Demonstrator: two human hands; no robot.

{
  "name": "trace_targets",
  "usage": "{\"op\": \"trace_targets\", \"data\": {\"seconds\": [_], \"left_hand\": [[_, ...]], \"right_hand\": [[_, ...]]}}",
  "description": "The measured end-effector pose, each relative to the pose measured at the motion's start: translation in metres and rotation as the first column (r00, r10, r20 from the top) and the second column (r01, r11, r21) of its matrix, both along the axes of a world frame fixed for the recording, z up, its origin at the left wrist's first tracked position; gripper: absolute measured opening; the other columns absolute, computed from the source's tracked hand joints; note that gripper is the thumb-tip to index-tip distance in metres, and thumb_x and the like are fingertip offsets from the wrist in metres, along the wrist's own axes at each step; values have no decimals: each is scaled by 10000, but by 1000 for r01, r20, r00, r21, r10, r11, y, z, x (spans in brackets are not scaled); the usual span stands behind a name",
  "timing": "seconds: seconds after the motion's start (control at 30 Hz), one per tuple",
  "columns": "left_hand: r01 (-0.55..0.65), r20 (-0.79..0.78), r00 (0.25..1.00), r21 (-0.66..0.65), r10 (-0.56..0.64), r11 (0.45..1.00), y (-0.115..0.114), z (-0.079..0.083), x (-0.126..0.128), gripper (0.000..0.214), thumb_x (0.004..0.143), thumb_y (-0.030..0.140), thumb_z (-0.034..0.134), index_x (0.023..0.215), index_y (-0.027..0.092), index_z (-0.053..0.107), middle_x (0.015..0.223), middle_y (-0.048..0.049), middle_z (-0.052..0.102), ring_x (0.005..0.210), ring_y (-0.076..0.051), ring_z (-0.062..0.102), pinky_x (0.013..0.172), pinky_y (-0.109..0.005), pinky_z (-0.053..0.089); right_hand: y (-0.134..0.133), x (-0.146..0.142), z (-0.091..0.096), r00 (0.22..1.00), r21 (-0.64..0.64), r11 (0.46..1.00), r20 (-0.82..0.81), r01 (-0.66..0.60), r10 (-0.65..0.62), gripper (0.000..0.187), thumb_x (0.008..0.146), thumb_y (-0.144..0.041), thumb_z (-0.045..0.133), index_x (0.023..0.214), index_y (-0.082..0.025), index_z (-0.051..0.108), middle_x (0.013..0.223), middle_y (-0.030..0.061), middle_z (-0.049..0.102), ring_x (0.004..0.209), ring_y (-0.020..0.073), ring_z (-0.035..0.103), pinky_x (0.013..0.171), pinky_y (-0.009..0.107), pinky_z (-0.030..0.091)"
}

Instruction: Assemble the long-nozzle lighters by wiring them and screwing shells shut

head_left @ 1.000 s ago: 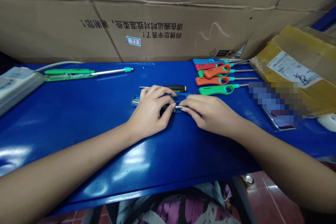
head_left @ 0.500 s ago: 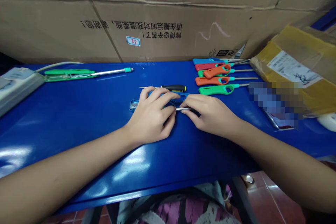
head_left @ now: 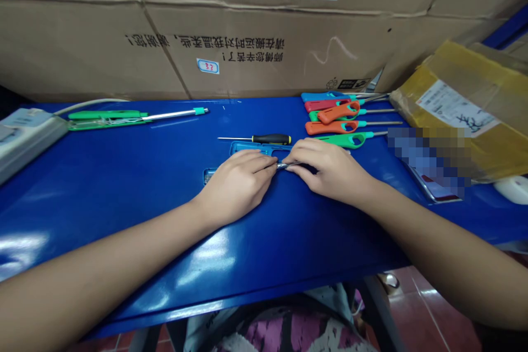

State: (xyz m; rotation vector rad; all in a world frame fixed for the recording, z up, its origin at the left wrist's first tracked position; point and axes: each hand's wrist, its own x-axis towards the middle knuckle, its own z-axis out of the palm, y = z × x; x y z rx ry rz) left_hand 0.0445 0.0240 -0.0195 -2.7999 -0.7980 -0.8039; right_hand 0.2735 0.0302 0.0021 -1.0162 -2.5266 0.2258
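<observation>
Narrowly pinching a silver rod (head_left: 282, 165) with the right hand (head_left: 330, 168); curling the left hand (head_left: 239, 184) over a blue casing (head_left: 208, 175), with grip hidden. Well inside the near edge of the table (head_left: 173, 264), with broad surface leftward; bounded far right by lighters (head_left: 332, 127).

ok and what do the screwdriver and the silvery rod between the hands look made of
Silvery rod: probably metal, polished, going by its bright glints, though largely hidden. Screwdriver: thin shaft seems steel, silvery; handle likely plastic or rubber, black and yellow with soft highlights.
</observation>
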Motion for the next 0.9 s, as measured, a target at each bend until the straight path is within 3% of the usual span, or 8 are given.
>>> {"op": "trace_targets", "data": {"seconds": [0.17,0.5,0.9], "left_hand": [[11,-41,999,-22,-12,1000,1,-2,-1,260,1014,162,487,1137,110,710,1166,-127,746,1043,-250,718,956,-430,591],[24,-139,990,44,-17,999,0,2,1,272,1001,127,488,1157,56,700,1204,-157,724,1062,-251,705,1020,-416,570],[44,-105,993,5,-43,999,1,-3,0,292,998,116,490,1213,31,669,1267,-195,691,1168,-263,677,1064,-423,551]], "right_hand": [[3,1,-1,1000,18,1000,26,-17,17,150,968,-169,557,945,-170,705,946,81,695,916,208,628,813,323,492],[14,6,-9,994,-55,998,-107,-43,37,93,924,-145,634,922,-160,727,916,76,687,839,190,646,773,303,502],[18,8,-9,983,-107,992,-178,-64,44,63,898,-138,651,908,-163,709,920,69,664,813,185,641,761,311,509]]}}
